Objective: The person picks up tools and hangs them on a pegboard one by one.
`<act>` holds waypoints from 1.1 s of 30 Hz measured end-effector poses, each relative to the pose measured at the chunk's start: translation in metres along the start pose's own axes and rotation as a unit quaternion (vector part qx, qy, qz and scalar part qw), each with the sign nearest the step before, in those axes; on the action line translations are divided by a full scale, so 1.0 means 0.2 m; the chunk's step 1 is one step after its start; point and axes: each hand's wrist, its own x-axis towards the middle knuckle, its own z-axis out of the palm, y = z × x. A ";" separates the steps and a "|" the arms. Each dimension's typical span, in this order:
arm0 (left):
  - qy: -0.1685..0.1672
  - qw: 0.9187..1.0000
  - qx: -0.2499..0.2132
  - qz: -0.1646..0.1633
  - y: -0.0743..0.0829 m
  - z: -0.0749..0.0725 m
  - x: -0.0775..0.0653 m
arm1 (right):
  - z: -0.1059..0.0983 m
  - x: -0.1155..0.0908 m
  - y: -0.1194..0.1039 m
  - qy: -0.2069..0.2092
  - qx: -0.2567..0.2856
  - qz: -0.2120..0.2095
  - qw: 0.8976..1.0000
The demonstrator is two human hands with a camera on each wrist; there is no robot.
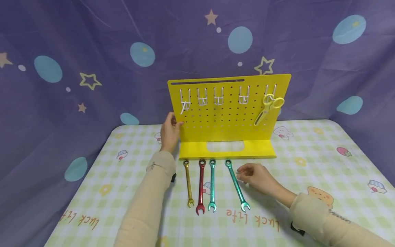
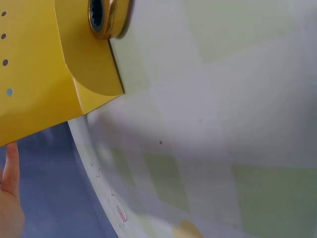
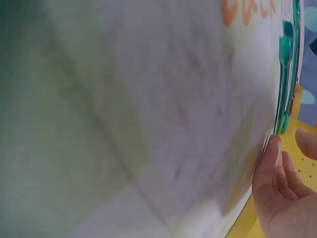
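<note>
A yellow pegboard stands on its flat base at the back of the table. At its left edge my left hand grips the board, thumb on the front and fingers reaching behind. Four combination wrenches would exceed a count, so several lie in front of the base: a gold wrench, a red wrench, a teal wrench and a slanted green wrench. Just right of the slanted one hovers my right hand, fingers loosely bent and holding nothing. Yellow scissors hang on the board's right hook.
Several white hooks line the upper part of the pegboard. A checked tablecloth with printed pictures covers the table. Behind it hangs a purple curtain with stars and blue ovals.
</note>
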 end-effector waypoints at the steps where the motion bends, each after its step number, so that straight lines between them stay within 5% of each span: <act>1: 0.001 1.000 0.001 -0.002 0.00 0.00 0.00 | 0.01 0.00 0.00 -0.001 -0.003 -0.001 1.000; 23: -0.010 1.000 0.012 -0.017 -0.01 0.01 0.00 | 0.06 0.09 -0.06 -0.013 -0.157 0.017 0.987; 33: -0.004 1.000 0.008 -0.013 -0.01 0.01 0.00 | 0.07 0.09 -0.08 -0.015 -0.175 0.020 0.984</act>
